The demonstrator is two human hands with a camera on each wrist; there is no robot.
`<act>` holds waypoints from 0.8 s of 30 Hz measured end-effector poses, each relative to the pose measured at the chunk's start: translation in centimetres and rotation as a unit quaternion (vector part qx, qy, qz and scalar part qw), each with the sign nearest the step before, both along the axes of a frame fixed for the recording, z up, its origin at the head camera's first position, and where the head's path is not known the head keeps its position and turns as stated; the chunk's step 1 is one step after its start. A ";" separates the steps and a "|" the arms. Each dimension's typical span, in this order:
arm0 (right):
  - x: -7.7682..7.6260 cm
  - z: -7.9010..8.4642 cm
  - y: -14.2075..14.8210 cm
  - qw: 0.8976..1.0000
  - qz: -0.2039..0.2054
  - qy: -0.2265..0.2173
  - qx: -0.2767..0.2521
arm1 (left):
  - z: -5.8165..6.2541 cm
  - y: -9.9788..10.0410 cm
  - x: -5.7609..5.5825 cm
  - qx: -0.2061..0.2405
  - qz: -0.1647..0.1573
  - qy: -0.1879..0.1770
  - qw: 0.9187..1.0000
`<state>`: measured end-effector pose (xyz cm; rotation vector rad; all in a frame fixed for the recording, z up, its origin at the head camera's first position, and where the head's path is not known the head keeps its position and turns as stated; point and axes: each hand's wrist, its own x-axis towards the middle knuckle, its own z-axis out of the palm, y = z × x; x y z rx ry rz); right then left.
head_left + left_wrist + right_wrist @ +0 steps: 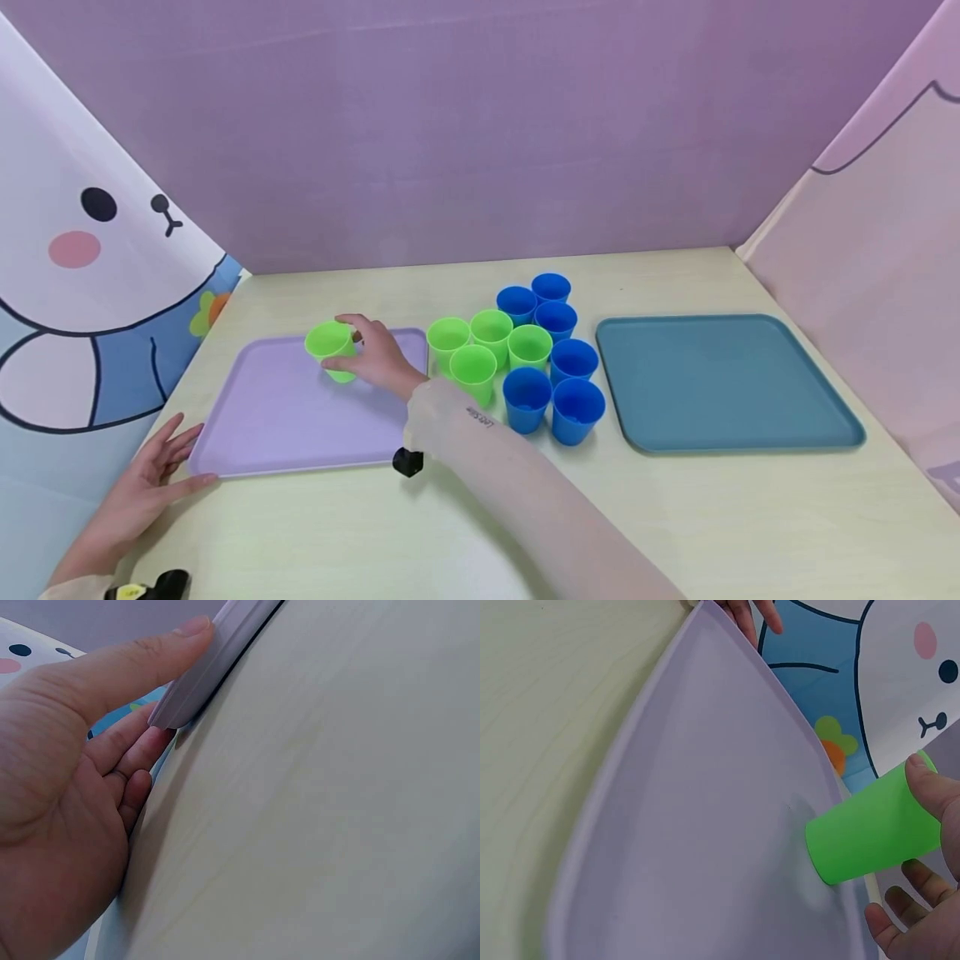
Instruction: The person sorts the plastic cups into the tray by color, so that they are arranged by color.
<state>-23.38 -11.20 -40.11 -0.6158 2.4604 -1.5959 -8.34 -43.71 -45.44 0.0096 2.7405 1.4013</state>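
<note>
Green cup (327,348), pinched by the right hand (378,358), wants setting level on the tray (277,429) (contact unclear), loose-fingered left hand (144,493) touching its lower-left corner.

Downward head view, close wrist views, shared lilac tray (300,425)

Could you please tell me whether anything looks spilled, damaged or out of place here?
Nothing stands out: the grouped green cups and blue cups stand upright, the purple tray and teal tray look undamaged, and no spill shows.
</note>
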 end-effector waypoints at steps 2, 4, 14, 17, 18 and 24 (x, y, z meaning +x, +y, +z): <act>0.0 0.0 0.0 1.000 0.001 0.003 0.000 | 0.0 0.1 0.0 -0.003 0.002 -0.004 1.000; 0.2 0.1 0.0 1.000 -0.002 0.005 -0.002 | 0.0 0.1 -0.1 -0.006 0.004 -0.009 1.000; 1.5 2.1 0.3 0.998 -0.034 0.001 -0.044 | -0.1 0.0 -0.1 -0.001 0.001 0.003 1.000; 1.9 2.6 0.5 0.998 -0.048 0.003 -0.051 | -0.1 0.0 -0.1 -0.002 0.002 -0.001 1.000; 2.0 2.7 0.6 0.997 -0.052 0.002 -0.050 | -0.1 0.0 -0.1 -0.002 0.004 -0.004 1.000; 2.6 2.9 1.5 0.998 -0.050 -0.004 -0.045 | -0.1 -0.1 -0.1 -0.009 0.009 -0.014 1.000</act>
